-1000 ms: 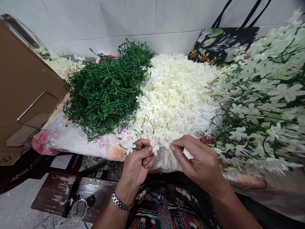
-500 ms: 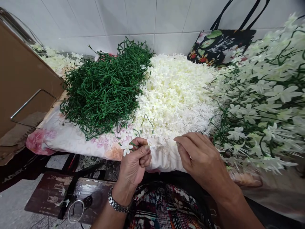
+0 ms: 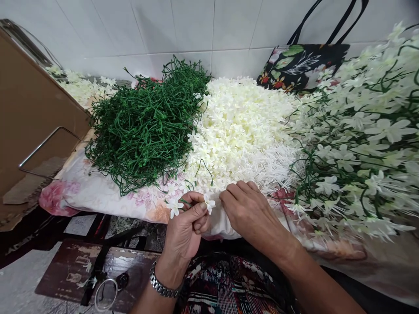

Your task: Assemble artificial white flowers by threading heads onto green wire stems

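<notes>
My left hand is closed on an artificial flower stem, thumb against the forefinger. One white blossom sticks out on its left side and another white blossom stands at the fingertips. Just right of that, my right hand has its fingers bent together in a pinch; whatever is between them is hidden. Beyond both hands lie a heap of white blossoms and, at its lower right, a pile of thin white stamens. Green plastic stems are heaped to the left.
White flowers on green stems fill the right side. A floral bag leans on the tiled wall. At left stands a cardboard box. Flowered cloth covers the work surface, with a brown board below.
My right hand has moved left, closer to the blossom at my left fingertips. That blossom now shows more clearly. My left hand keeps its grip, and the view has shifted slightly.
</notes>
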`<state>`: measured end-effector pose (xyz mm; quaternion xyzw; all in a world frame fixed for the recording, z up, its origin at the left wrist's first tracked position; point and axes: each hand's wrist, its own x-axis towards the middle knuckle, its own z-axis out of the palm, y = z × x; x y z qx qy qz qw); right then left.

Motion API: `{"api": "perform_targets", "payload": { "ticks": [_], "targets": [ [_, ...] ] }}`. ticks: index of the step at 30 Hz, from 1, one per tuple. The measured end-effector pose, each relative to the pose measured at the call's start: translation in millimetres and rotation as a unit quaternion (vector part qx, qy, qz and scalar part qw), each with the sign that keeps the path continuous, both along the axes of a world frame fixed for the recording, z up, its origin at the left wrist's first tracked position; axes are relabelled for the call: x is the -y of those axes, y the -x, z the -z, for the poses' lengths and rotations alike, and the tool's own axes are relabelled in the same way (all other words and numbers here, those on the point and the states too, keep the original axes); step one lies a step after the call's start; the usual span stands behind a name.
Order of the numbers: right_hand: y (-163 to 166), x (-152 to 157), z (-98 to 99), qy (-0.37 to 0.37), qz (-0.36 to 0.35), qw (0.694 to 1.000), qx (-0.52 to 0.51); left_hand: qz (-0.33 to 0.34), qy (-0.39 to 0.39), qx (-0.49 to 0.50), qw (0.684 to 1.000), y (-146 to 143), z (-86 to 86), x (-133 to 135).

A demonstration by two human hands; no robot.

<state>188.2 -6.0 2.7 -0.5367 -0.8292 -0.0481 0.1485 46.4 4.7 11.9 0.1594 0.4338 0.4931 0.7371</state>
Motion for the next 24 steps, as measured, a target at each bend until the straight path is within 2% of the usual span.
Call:
{"api": "perform_targets", "payload": {
  "ticks": [3,5,8,12,15,17,22,24],
  "targets": [
    [-4,0,-4.0,-0.001,-0.012,0.992,-0.122,0.01,0.006,0.018,1.0,4,0.8,0],
    [-7,2,-9.0,0.018,-0.014,0.967,-0.255,0.015,0.009,0.031,0.999,5,1.6,0],
    [-11,9,-16.3,0.071,0.016,0.897,-0.435,0.022,0.012,0.046,0.999,2,2.7,2],
    [-6,18,-23.4,0.118,0.016,0.797,-0.592,0.034,0.009,0.05,0.998,-4,3.6,5],
    [3,22,-25.3,0.111,-0.01,0.759,-0.642,0.029,0.0,0.038,0.999,-7,4.6,7],
    [8,23,-23.4,0.087,-0.02,0.755,-0.649,0.022,-0.008,0.028,0.999,-8,5.6,8],
    [14,22,-10.6,0.032,-0.025,0.793,-0.607,0.033,-0.028,0.015,0.999,-11,8.5,11],
    [14,21,-6.5,0.022,-0.024,0.8,-0.6,0.039,-0.037,0.01,0.999,-12,9.4,12]
  ]
}}
